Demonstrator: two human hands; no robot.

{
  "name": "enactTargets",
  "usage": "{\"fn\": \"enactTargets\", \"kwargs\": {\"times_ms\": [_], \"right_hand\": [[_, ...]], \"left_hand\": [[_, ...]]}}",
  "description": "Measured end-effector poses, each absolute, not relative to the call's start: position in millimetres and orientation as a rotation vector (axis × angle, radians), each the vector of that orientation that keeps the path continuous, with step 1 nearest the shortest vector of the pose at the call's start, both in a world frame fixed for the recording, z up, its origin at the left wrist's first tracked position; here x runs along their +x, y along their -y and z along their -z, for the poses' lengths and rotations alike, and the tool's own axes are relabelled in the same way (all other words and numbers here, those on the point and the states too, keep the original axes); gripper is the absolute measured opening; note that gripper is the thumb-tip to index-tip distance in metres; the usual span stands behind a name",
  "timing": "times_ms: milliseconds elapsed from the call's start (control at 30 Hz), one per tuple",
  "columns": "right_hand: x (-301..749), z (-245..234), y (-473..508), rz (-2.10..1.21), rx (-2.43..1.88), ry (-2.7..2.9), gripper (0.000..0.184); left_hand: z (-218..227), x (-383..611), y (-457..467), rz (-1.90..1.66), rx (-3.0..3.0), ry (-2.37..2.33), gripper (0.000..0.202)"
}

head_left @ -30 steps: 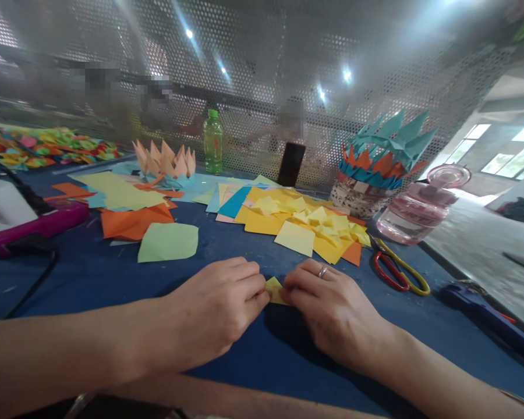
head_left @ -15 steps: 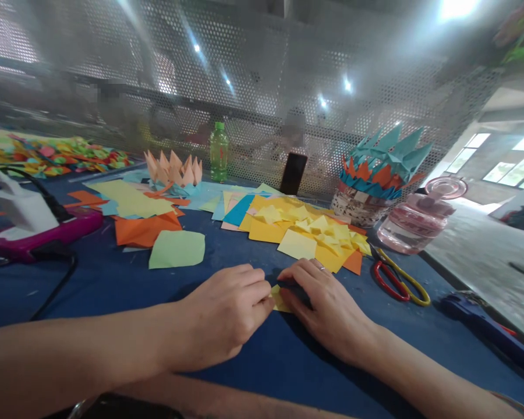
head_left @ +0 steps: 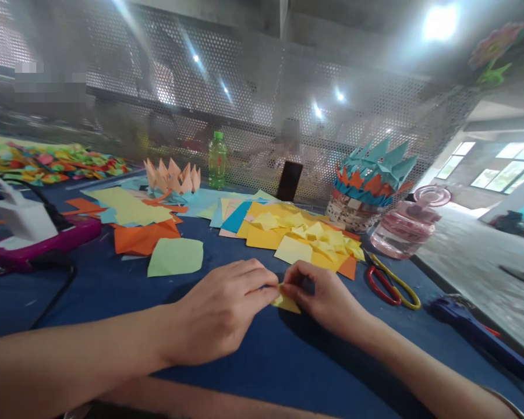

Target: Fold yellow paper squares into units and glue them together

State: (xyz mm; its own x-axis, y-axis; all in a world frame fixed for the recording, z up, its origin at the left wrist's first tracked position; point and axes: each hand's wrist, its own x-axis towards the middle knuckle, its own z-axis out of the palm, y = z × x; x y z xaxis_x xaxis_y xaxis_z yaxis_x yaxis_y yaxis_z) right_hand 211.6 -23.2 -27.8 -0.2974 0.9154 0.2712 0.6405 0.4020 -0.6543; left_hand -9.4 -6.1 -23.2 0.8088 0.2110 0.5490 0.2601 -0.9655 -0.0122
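Observation:
A small folded piece of yellow paper (head_left: pixel 287 301) sits low over the blue table top (head_left: pixel 105 297), just in front of the loose paper. My left hand (head_left: pixel 225 308) comes in from the left, its fingertips closed on the paper's left end. From the right, my right hand (head_left: pixel 321 294) pinches the same piece between thumb and fingers. The hands nearly meet, and the fingers hide part of the paper.
Yellow squares (head_left: pixel 292 250) lie beyond the hands, beside a pale green sheet (head_left: pixel 174 257). Red-and-yellow-handled scissors (head_left: pixel 384 286) lie to the right, near a pink glass jar (head_left: pixel 404 231). A peach paper crown (head_left: pixel 172 177) and a magenta device (head_left: pixel 39 241) stand farther off.
My right hand has risen from lying over the paper to pinching it with its fingertips. The yellow piece now shows more clearly between my hands. The whole view has tilted slightly.

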Motion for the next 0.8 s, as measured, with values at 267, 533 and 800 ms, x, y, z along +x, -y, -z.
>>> {"fn": "enactTargets", "kwargs": {"times_ms": [267, 533, 800], "right_hand": [[290.3, 23.2, -24.6, -0.258, -1.545, 1.731, 0.02], [325.4, 32.5, -40.6, -0.12, -1.735, 1.69, 0.013], [307.9, 14.2, -41.4, 0.066, -1.821, 1.686, 0.02]], "left_hand": [[22.1, -10.4, 2.7, 0.915, -2.952, 0.445, 0.032], [22.1, -10.2, 2.1, 0.916, -2.991, 0.448, 0.031], [23.3, -12.0, 2.9, 0.92, -3.021, 0.49, 0.031]]}}
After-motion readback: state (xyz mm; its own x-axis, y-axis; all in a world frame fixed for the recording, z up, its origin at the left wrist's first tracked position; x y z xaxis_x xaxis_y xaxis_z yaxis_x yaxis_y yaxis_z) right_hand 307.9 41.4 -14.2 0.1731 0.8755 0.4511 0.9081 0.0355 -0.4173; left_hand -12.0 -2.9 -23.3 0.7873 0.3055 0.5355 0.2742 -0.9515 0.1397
